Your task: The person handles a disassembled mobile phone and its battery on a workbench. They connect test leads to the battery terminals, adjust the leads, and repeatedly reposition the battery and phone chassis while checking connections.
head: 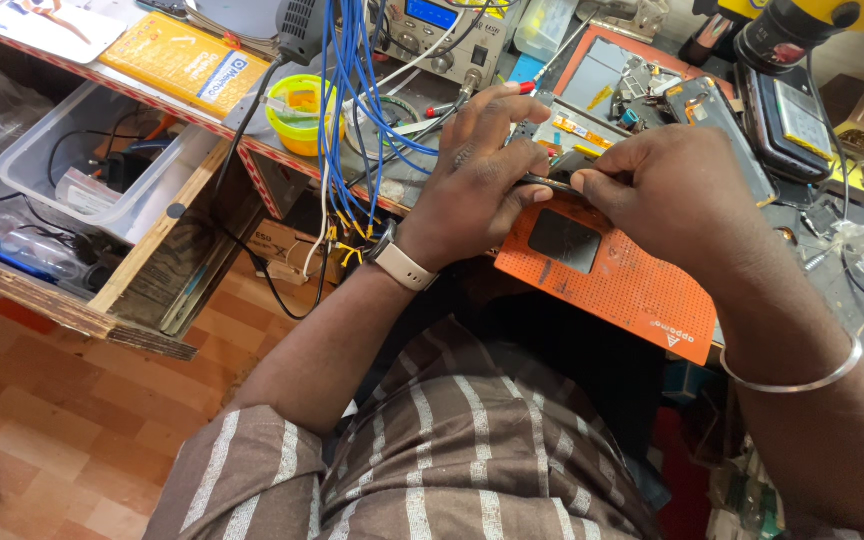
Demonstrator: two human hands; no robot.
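Cluttered bench w/ yellow flat pkg point(184, 62) top-left; left hand point(472, 180) & right hand point(667, 195) grips clamped on thin dark tool point(549, 184) over orange mat point(617, 275).

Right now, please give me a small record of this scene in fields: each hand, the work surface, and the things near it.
left hand: left hand, fingers bent, steadies a thin black tool; pale wrist watch
right hand: right hand pinches the same tool; metal bangle
work surface: orange perforated mat with a dark square patch
near: blue wires, yellow tape roll, opened phone
left side: clear plastic bin
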